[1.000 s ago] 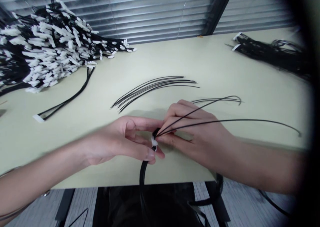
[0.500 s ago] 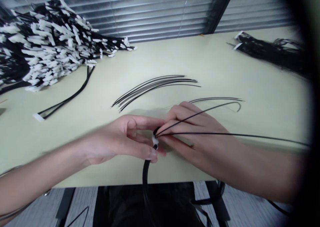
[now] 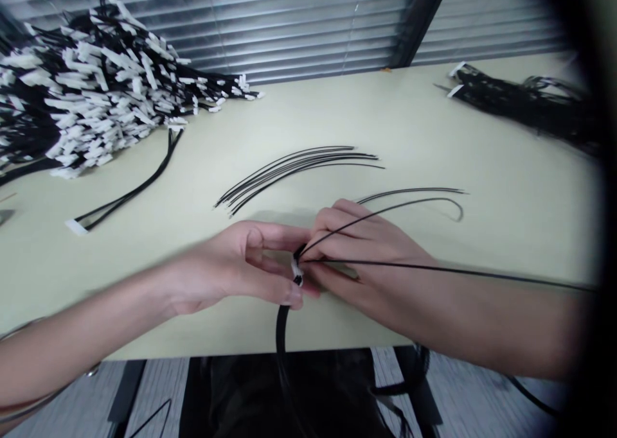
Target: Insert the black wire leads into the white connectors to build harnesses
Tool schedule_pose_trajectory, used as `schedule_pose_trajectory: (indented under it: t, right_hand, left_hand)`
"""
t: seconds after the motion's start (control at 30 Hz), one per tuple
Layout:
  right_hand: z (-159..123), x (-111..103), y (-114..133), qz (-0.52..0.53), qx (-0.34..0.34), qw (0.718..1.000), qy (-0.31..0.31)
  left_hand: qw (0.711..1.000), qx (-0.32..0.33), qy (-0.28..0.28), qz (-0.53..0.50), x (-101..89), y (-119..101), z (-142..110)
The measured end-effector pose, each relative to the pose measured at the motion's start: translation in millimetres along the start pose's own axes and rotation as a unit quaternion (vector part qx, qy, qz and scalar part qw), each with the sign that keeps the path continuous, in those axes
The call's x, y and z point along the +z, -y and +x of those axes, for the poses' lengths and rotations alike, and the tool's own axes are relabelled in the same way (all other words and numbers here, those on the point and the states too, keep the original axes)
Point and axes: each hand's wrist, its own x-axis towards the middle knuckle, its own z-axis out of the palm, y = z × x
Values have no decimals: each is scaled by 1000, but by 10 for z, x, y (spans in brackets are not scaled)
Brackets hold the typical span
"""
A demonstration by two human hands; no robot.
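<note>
My left hand (image 3: 241, 264) pinches a small white connector (image 3: 295, 271) near the table's front edge. A black cable bundle (image 3: 279, 335) hangs from the connector down past the edge. My right hand (image 3: 366, 258) is closed at the connector from the right, its fingertips pinched on thin black wires (image 3: 434, 268) that stick out of it. One wire runs far right over my forearm; another (image 3: 414, 203) arcs up and curls at its end. The fingertips of both hands meet at the connector.
A loose fan of black wires (image 3: 299, 165) lies mid-table on the pale green table (image 3: 434, 136). A big heap of black cables with white connectors (image 3: 81, 91) fills the back left. A single finished cable (image 3: 130, 191) lies before it. Another black bundle (image 3: 520, 104) sits back right. Blinds run behind.
The long wire in my right hand has swung lower and further right. Both hands stay at the connector, shifted very slightly.
</note>
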Motion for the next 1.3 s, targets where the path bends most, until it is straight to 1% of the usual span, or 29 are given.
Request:
schedule_pose_trajectory:
  t: [0.1, 0.13, 0.2, 0.3, 0.37, 0.53, 0.63, 0.7, 0.9, 0.97, 1.0, 1.03, 1.1, 1.17, 1.23, 1.3]
  right_hand:
    - [-20, 10, -30, -15, -49, 998, -23]
    - [-28, 9, -35, -22, -56, 998, -37]
    - [-38, 3, -40, -28, -49, 997, -56]
    - [-31, -8, -46, -21, -40, 997, -54]
    - [-17, -11, -53, -11, -43, 998, -51]
    - [4, -2, -64, 31, -32, 996, -80]
    - [6, -9, -51, 76, 13, 995, -67]
    - [8, -38, -30, 94, 38, 994, -46]
    - [28, -247, 29, 104, 76, 989, 76]
    - [37, -299, 34, 124, 81, 984, 102]
    - [40, -310, 34, 137, 78, 982, 104]
    - [41, -310, 33, 152, 70, 981, 94]
    - [42, -284, 29, 174, 48, 982, 53]
    - [42, -242, 24, 181, 41, 982, 14]
    - [43, -215, 18, 180, 54, 982, -5]
    - [46, -219, 10, 181, 82, 980, -13]
  left_hand:
    - [1000, -10, -18, 1, 29, -38, -7]
    - [1000, -8, -18, 2, 36, -47, -8]
    - [1000, -2, -16, 5, 42, -57, -9]
    - [1000, 1, -10, 6, 41, -52, -5]
    - [1000, 6, -6, 0, 37, -44, 2]
    - [1000, 16, 7, -13, 29, -33, 8]
    - [1000, 10, 10, -12, 25, -34, -1]
    - [1000, 7, 12, -9, 22, -35, -6]
    - [1000, 7, -1, 5, 4, -36, -5]
    - [1000, 7, 4, 10, -6, -29, -1]
    - [1000, 13, 8, 9, -10, -25, 2]
    - [1000, 21, 12, 9, -12, -22, 5]
    - [999, 27, 15, 8, -9, -20, 10]
    - [1000, 20, 9, 12, 2, -26, 10]
    - [1000, 8, 1, 18, 13, -32, 6]
    - [1000, 5, -8, 20, 18, -32, 1]
